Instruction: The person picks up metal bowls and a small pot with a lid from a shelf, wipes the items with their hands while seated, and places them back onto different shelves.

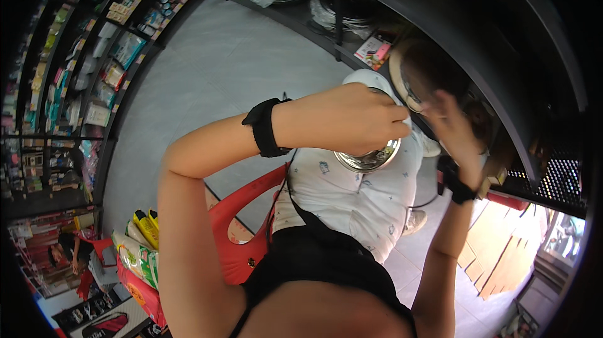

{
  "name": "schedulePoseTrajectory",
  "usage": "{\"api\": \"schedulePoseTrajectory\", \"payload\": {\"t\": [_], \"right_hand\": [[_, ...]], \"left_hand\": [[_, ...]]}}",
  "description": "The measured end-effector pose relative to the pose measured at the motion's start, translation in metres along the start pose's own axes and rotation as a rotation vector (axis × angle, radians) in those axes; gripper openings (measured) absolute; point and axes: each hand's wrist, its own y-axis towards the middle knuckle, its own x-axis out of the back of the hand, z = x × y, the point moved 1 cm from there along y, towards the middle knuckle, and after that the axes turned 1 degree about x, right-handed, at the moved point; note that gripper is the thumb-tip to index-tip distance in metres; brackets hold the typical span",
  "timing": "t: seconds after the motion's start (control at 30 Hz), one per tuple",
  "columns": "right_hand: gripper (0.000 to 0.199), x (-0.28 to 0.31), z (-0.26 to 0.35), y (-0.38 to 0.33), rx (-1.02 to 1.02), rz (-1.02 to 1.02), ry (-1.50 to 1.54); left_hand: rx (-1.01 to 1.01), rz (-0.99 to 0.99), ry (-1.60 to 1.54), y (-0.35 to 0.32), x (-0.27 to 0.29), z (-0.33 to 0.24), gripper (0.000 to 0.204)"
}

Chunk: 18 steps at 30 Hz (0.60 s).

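Observation:
My left hand (348, 118) is raised in front of my chest and closed on a round shiny steel bowl (370, 159). A white rounded piece (367, 77) shows just above the knuckles. My right hand (449, 128) is lifted to the dark shelf (502, 55) on the right, its fingers touching a round beige-rimmed item (402, 77) that stands there. Whether it grips that item cannot be made out. Both wrists carry black bands (264, 128). The two hands nearly meet at the fingertips.
I sit on a red plastic stool (242, 231) on a grey tiled floor (207, 74). Racks of packaged goods (94, 74) curve along the left. Yellow bottles and packets (141, 244) lie at lower left, flat cardboard (496, 250) at lower right. Another person (69, 253) crouches far left.

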Motion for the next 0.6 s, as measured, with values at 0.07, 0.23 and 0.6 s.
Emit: {"api": "schedulePoseTrajectory", "payload": {"t": [0.07, 0.23, 0.6], "right_hand": [[0.081, -0.036, -0.031, 0.003, -0.141, 0.158, -0.064], [0.043, -0.055, -0.037, -0.015, -0.238, 0.201, 0.346], [0.018, -0.028, -0.04, -0.105, -0.162, 0.127, 0.247]], "left_hand": [[-0.037, 0.007, -0.015, -0.004, -0.017, 0.01, 0.012], [0.081, 0.177, -0.078, -0.013, -0.021, 0.013, 0.009], [0.0, 0.085, 0.048, -0.01, 0.004, 0.003, 0.01]]}}
